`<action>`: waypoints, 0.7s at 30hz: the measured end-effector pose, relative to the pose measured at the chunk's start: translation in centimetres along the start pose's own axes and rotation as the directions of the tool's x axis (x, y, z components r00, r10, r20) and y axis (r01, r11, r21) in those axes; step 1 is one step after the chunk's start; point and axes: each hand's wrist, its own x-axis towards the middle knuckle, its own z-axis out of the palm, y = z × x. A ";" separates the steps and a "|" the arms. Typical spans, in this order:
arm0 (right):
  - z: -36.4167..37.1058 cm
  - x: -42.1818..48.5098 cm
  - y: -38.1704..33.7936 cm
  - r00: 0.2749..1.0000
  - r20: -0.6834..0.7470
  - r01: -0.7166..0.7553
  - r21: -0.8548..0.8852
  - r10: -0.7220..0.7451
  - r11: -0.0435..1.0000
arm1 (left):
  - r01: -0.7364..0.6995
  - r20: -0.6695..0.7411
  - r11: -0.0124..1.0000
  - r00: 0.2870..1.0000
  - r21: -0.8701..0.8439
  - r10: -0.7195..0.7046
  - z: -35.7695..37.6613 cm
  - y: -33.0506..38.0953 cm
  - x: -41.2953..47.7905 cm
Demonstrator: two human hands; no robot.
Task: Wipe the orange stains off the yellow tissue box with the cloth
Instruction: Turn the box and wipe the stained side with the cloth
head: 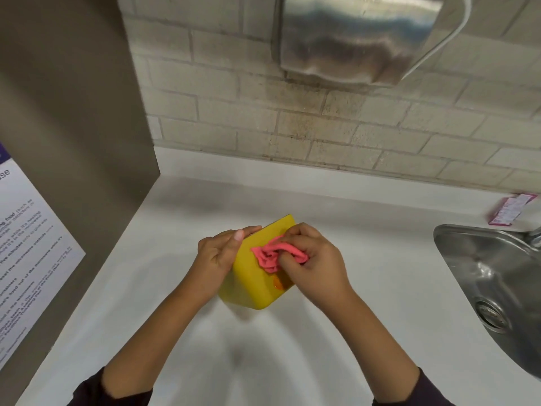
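Steadying the yellow tissue box [251, 284], seemingly tilted on the bench [366, 244], the left hand [219, 254] clasps its side; the right hand [319, 268] pinches the bunched cloth [269, 256] against it, beside the orange stain [279, 284].

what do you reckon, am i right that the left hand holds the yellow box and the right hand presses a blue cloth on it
Not quite: the head view shows the cloth is pink, not blue. The left hand does hold the yellow tissue box and the right hand presses the cloth on it.
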 end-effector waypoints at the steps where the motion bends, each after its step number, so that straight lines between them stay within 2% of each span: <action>1: 0.0 0.3 -0.1 1.000 -0.017 -0.015 0.009 0.015 1.000 | -0.001 -0.003 1.000 1.000 0.005 0.001 0.0 0.0 0.0; 4: 0.8 0.7 -1.1 0.999 -0.031 0.027 -0.004 -0.027 1.000 | 0.007 -0.023 1.000 1.000 -0.026 -0.008 0.1 -0.1 0.0; 9: 1.6 -1.1 -1.7 0.986 0.090 0.140 0.015 -0.141 0.990 | 0.032 -0.012 0.994 0.999 -0.106 -0.033 -0.2 -0.1 0.2; 11: 0.9 -1.7 -0.9 0.984 0.108 0.139 0.011 -0.140 0.990 | 0.031 -0.014 0.995 0.999 -0.097 -0.033 -0.2 -0.1 0.3; 16: -0.4 -0.1 0.4 0.999 -0.038 0.000 0.001 0.000 1.000 | 0.031 -0.054 0.997 0.998 -0.071 -0.035 0.1 0.1 0.2; 21: 1.0 -0.4 -0.6 0.998 -0.033 0.059 -0.060 -0.061 0.996 | 0.052 -0.075 0.991 0.995 -0.120 -0.061 0.4 0.0 0.1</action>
